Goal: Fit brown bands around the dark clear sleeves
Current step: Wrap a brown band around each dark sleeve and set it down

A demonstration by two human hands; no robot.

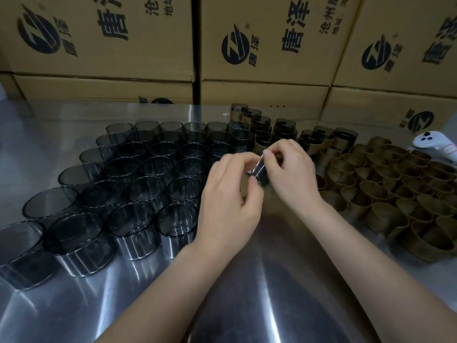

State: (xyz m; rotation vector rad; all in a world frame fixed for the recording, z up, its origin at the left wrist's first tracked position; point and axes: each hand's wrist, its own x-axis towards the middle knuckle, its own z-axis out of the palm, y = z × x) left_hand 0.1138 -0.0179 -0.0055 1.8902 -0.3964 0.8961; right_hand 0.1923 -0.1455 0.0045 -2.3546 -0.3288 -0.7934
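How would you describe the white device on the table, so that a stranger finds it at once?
Start at the shiny metal table and go to its far right edge, past the crowd of brown bands. There, before the cardboard boxes, lies the white device. It alone is white, with dark round buttons on top.

Left hand (230, 201) and right hand (289, 174) cover most of the dark sleeve (258, 170) they hold; any band on it cannot be made out. The frame cuts off an outer sleeve (14, 253) at the counter's left edge and brown bands (446, 230) at its right.
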